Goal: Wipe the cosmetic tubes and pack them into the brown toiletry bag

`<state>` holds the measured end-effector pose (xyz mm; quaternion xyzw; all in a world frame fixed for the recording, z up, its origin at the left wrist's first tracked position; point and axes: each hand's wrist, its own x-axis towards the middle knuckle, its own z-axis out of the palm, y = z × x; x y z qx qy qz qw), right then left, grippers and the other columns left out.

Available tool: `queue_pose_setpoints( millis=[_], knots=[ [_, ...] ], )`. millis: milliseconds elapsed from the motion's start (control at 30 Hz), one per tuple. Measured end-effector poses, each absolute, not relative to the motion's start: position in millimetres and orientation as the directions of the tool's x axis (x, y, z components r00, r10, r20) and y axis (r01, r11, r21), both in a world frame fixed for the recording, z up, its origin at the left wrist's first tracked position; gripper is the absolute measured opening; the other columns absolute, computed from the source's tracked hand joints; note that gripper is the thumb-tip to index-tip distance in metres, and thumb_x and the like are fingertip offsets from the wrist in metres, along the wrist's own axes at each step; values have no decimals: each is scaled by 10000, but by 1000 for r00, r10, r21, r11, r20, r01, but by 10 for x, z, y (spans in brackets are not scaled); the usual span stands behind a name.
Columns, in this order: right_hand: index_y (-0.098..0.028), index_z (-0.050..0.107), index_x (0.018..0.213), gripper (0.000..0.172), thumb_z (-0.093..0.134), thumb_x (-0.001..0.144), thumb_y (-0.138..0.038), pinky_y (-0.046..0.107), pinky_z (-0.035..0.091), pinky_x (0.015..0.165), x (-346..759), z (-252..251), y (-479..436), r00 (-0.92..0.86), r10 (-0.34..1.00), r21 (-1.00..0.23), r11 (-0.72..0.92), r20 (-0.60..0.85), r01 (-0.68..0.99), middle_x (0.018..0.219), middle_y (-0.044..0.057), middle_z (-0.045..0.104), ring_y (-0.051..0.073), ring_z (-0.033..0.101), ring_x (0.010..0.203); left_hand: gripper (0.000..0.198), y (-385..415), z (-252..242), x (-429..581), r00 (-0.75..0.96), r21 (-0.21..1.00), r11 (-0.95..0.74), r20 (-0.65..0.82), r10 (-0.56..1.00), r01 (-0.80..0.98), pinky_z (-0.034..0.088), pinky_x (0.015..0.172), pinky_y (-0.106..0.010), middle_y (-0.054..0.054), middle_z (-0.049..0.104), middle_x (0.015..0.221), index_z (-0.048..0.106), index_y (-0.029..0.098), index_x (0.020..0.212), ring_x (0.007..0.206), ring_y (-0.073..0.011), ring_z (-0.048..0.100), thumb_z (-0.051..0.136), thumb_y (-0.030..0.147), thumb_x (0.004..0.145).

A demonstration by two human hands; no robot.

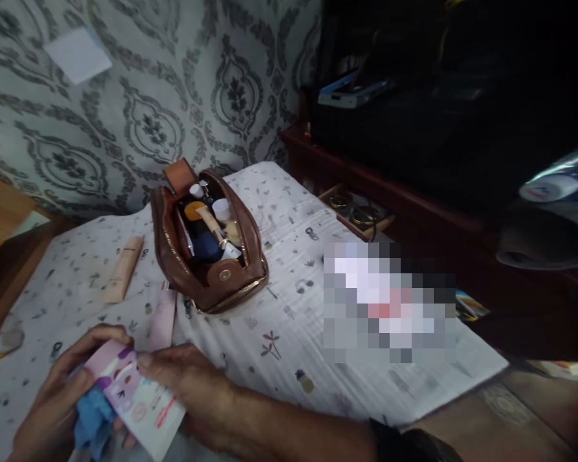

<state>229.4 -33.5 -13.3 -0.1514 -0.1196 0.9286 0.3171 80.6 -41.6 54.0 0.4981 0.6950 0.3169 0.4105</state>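
Note:
Both my hands meet at the lower left over a pink and white cosmetic tube [135,398]. My left hand [52,410] curls around the tube's left side and also holds a blue cloth [94,423] under it. My right hand [192,391] grips the tube from the right, thumb on top. Behind them a brown leather toiletry bag [212,282] lies open on the patterned white cloth [279,327], stuffed with several bottles and tubes.
A beige tube [122,269] and a pale pink tube [162,321] lie on the cloth left of the bag. A dark wooden cabinet [414,205] with an open drawer stands at the right. Patterned wallpaper [164,96] rises behind.

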Motion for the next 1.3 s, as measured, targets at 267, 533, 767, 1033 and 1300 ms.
queue_pose_setpoints(
  millis=[267,533,767,1033,1300],
  knots=[
    [-124,708,736,644,859,469,-690,217,306,582,2529,89,-273,-662,733,-752,-523,-157,-401,636,-58,549,54,440,587,566,-296,650,792,-62,909,58,-36,997,413,515,788,-272,-34,740,830,780,202,778,829,-251,665,807,698,507],
    [-159,718,837,544,916,514,-550,213,344,634,2920,397,-230,-574,818,-908,-262,-31,-325,724,-63,552,82,462,696,450,-214,807,842,253,833,-176,45,966,525,545,904,-358,-78,765,962,810,235,938,978,-301,691,737,617,710],
    [-187,709,855,287,872,680,-345,239,474,692,3227,518,-288,-403,877,-963,211,262,-166,894,-10,572,120,542,794,337,-294,1001,1211,462,598,-530,281,841,601,565,737,-269,-42,746,924,751,274,1036,839,-210,694,674,546,853],
    [-204,702,941,288,758,675,-110,233,501,660,3613,822,-456,-222,879,-906,401,422,-136,844,-12,587,123,587,761,495,-287,1041,1543,515,551,-677,444,733,488,558,722,-251,-57,670,977,643,259,1156,881,-194,668,567,658,872],
    [-276,694,1062,405,718,705,-87,253,551,659,3967,820,-502,-158,889,-900,410,430,-144,884,7,682,148,658,769,507,-221,857,1582,538,836,-378,121,834,398,546,754,-245,-34,662,1038,671,289,1149,922,-192,653,709,639,784]
  ],
)
